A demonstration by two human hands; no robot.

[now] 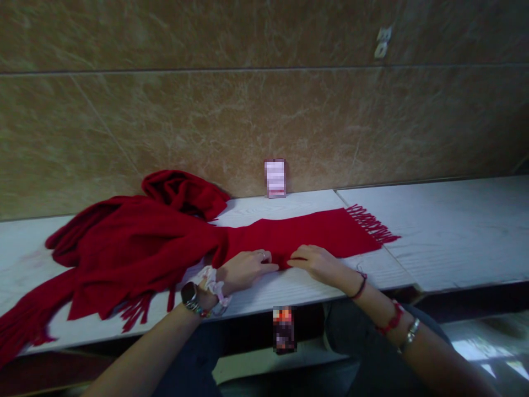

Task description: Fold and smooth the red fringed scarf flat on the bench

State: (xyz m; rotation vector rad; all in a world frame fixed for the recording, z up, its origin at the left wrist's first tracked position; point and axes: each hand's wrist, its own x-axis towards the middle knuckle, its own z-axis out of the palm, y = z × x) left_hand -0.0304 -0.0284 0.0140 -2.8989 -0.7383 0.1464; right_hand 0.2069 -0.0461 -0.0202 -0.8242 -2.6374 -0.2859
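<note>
A red scarf (306, 234) with a fringe at its right end lies stretched across the white tabletop, its right part flat and its left part heaped in loose folds. My left hand (246, 270), with a ring on one finger, is closed at the scarf's near edge. A short way to the right, my right hand (316, 263) has its fingers bent and closed on the same edge. The fingertips of both hands partly cover the cloth they hold. More bunched red cloth (182, 190) lies against the wall; whether it is one piece with the scarf I cannot tell.
A small blurred-out card (275, 178) leans on the brown tiled wall (206, 121) behind the white tabletop (454, 231). Below the table's front edge, another blurred-out item (284, 329) shows between my legs. Fringed red cloth (25, 320) hangs over the edge at the left.
</note>
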